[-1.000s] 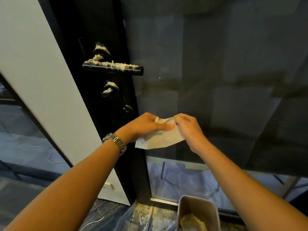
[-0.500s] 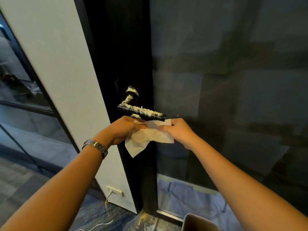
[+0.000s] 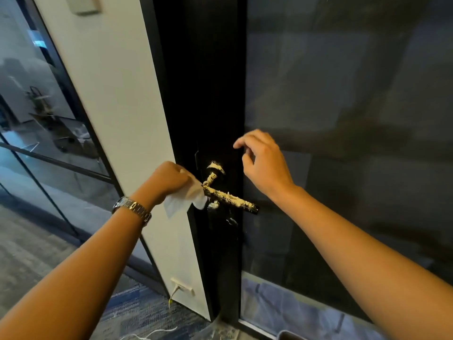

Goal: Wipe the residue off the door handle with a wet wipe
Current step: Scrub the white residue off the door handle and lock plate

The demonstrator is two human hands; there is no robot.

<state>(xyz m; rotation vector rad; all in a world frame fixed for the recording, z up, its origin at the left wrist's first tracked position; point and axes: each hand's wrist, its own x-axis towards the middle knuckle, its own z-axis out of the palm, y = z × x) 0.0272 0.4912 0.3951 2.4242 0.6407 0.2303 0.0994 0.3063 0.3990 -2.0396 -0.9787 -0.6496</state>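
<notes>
A black lever door handle [image 3: 235, 201] sticks out from the dark door frame, its top crusted with pale yellowish residue; more residue sits on the round base [image 3: 215, 166] above. My left hand [image 3: 169, 179], with a metal watch on the wrist, grips a white wet wipe [image 3: 188, 197] and holds it against the handle's left end. My right hand [image 3: 263, 163] hovers above and to the right of the handle, fingers loosely curled and holding nothing, close to the glass.
The dark glass door panel [image 3: 343, 143] fills the right side. A white wall strip [image 3: 127, 119] with a socket [image 3: 182, 289] and cable stands left of the frame. A bin's rim [image 3: 291, 336] shows at the bottom edge. Carpet lies bottom left.
My right hand has let go of the wipe and risen above the handle. My left hand alone now holds the wipe and has brought it against the handle's left end.
</notes>
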